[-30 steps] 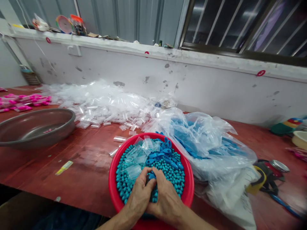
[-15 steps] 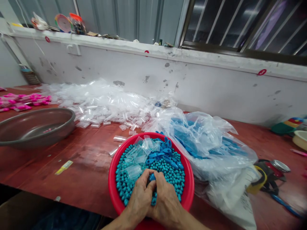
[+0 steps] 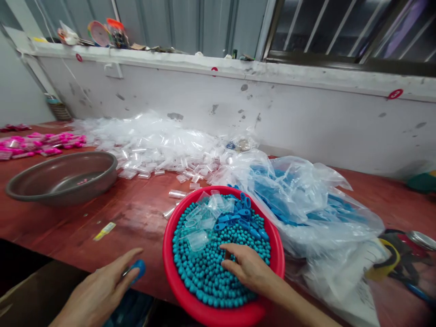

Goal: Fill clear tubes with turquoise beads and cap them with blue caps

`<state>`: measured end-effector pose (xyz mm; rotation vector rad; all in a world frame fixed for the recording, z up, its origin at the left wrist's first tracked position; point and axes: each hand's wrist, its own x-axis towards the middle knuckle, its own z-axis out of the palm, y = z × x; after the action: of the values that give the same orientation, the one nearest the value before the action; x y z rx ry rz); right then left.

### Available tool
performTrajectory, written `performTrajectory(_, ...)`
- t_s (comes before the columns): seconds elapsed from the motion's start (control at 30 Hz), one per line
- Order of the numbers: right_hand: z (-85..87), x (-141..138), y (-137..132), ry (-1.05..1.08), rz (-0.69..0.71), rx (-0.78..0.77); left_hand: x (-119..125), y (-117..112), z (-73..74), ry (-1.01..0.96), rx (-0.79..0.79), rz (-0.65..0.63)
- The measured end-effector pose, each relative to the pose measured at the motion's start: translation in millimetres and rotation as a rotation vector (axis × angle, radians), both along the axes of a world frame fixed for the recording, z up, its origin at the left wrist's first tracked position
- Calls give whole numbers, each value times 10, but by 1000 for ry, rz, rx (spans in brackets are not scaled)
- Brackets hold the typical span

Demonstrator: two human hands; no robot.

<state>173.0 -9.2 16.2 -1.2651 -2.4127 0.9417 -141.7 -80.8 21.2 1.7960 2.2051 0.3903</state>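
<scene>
Pinching blue pc (image 3: 139, 270) in L hand (image 3: 100, 290), just left of tub (image 3: 218, 315), prob. for clearance. Hovering w/ R hand (image 3: 251, 269), spread & seemingly empty, over beads (image 3: 202, 279), prob. tubbed to stop rolling.

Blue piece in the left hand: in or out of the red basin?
Out. The left hand holds the blue piece to the left of the red basin, with red tabletop visible between them.

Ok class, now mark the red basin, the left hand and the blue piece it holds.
Red basin (image 3: 168, 251): head view, left side of the rim.
Left hand (image 3: 97, 285): head view, back of the hand.
Blue piece (image 3: 139, 270): head view, its exposed end.
</scene>
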Motion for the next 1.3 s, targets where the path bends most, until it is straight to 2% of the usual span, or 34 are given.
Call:
performTrajectory(0.07, -32, -49, 46, -64, 12, 77, -2, -4, 8, 220, 27, 44)
performTrajectory(0.1, -39, -84, 66, -103, 27, 118, 74, 15, 31, 278, 51, 14)
performTrajectory(0.17, -38, -164, 106, -192, 67, 196, 338, 91, 85, 322, 131, -86)
performTrajectory(0.23, -28, -248, 156, -297, 88, 267, 663, 204, 92, 336, 147, -259)
performTrajectory(0.3, -30, -331, 218, -396, 102, 331, 944, 340, 17, 365, 112, -416)
performTrajectory(0.4, -71, -436, 326, -489, 143, 416, 1173, 563, -166, 366, 129, -487)
performTrajectory(0.5, -133, -474, 417, -550, 160, 438, 1229, 770, -225, 309, 62, -496)
performTrajectory(0.63, -177, -451, 447, -561, 156, 434, 1244, 956, -79, 273, -7, -453)
performTrajectory(0.7, -168, -446, 438, -553, 142, 438, 1253, 998, -22, 300, 9, -413)
performTrajectory(0.8, -122, -437, 431, -541, 116, 446, 1265, 975, -21, 367, 49, -379)
performTrajectory(0.87, -82, -406, 425, -535, 91, 453, 1287, 908, -52, 423, 130, -413)
performTrajectory(1.0, -31, -282, 356, -512, 80, 450, 1391, 766, -85, 470, 244, -578)
performTrajectory(1.13, -64, -139, 232, -418, 71, 360, 1479, 725, -109, 387, 223, -662)
performTrajectory(1.23, -127, -50, 177, -280, 96, 232, 1482, 718, -203, 239, 183, -740)
performTrajectory(1.3, -149, -6, 161, -259, 130, 190, 1473, 721, -268, 118, 100, -747)
